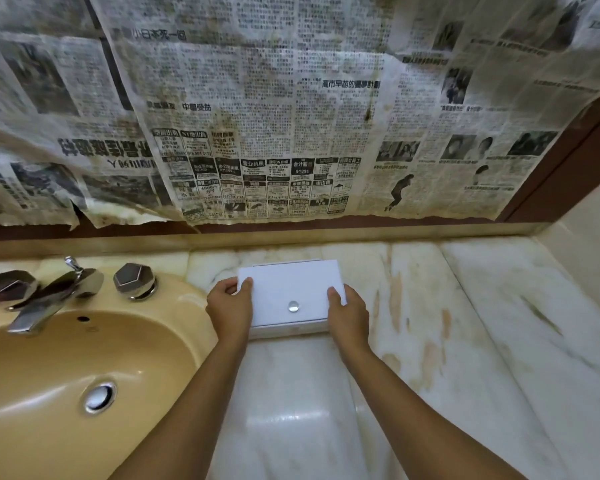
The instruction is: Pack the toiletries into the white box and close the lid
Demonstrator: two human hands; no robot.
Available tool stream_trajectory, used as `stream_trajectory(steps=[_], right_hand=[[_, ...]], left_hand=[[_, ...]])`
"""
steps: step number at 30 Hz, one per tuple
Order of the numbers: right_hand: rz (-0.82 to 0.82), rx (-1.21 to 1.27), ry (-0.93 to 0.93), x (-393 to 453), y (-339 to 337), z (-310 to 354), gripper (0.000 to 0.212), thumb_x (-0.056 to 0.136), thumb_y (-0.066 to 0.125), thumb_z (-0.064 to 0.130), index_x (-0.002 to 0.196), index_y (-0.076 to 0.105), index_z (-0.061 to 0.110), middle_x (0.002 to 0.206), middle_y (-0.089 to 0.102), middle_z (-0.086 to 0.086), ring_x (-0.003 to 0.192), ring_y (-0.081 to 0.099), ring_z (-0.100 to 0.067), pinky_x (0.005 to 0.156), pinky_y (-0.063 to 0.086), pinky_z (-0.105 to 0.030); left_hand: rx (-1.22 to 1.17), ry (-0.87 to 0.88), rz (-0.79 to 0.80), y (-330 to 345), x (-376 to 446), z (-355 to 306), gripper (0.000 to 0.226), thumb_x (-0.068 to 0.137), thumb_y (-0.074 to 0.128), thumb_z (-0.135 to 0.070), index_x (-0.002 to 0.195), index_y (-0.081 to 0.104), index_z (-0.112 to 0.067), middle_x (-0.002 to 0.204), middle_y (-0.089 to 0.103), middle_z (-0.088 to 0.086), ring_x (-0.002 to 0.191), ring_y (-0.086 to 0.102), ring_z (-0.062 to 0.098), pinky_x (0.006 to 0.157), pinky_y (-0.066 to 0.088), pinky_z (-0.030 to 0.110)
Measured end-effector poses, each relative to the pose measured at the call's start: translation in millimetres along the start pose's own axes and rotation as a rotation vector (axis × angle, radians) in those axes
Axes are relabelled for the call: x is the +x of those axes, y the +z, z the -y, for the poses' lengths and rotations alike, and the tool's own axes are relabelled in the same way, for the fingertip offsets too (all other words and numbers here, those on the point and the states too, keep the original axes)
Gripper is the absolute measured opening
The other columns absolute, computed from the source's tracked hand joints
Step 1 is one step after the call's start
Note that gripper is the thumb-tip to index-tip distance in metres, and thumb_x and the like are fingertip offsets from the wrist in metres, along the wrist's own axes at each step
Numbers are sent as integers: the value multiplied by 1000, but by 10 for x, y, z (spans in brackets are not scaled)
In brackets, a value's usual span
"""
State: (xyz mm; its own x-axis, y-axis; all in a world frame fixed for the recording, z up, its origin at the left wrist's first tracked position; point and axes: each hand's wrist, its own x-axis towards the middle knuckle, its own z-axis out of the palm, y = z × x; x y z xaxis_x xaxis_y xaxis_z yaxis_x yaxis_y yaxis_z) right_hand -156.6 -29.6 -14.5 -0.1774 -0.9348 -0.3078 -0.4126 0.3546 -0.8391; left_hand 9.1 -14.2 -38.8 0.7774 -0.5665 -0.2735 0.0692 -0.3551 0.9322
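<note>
A flat white box (288,289) rests on the marble counter near the back wall. Its lid lies down over the base and carries a small clear round knob (293,306) near the front edge. My left hand (230,306) grips the lid's left side, thumb on top. My right hand (347,315) holds the lid's right side the same way. No toiletries show outside the box; what is inside is hidden by the lid.
A beige sink (66,375) with a chrome faucet (45,299) and two faceted knobs lies to the left, close to my left hand. The marble counter (465,341) stretches right to a side wall. Newspaper sheets (274,116) cover the wall behind.
</note>
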Motion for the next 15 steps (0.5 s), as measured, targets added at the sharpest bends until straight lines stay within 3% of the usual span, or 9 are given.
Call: stream_trajectory(steps=[6, 15], right_hand=[[-2, -25, 36, 266, 166, -7, 47, 99, 43, 37, 140, 44, 15, 143, 49, -3, 130, 46, -24, 105, 40, -36], [43, 36, 3, 218, 90, -36, 55, 98, 45, 41, 146, 35, 16, 150, 39, -2, 136, 39, -22, 107, 34, -32]], left_hand=[[16, -4, -7, 131, 223, -28, 22, 88, 69, -18, 105, 69, -4, 101, 71, 8, 90, 63, 21, 75, 42, 24], [24, -25, 51, 79, 251, -48, 29, 88, 70, -24, 113, 68, -9, 109, 70, 8, 92, 61, 18, 78, 41, 25]])
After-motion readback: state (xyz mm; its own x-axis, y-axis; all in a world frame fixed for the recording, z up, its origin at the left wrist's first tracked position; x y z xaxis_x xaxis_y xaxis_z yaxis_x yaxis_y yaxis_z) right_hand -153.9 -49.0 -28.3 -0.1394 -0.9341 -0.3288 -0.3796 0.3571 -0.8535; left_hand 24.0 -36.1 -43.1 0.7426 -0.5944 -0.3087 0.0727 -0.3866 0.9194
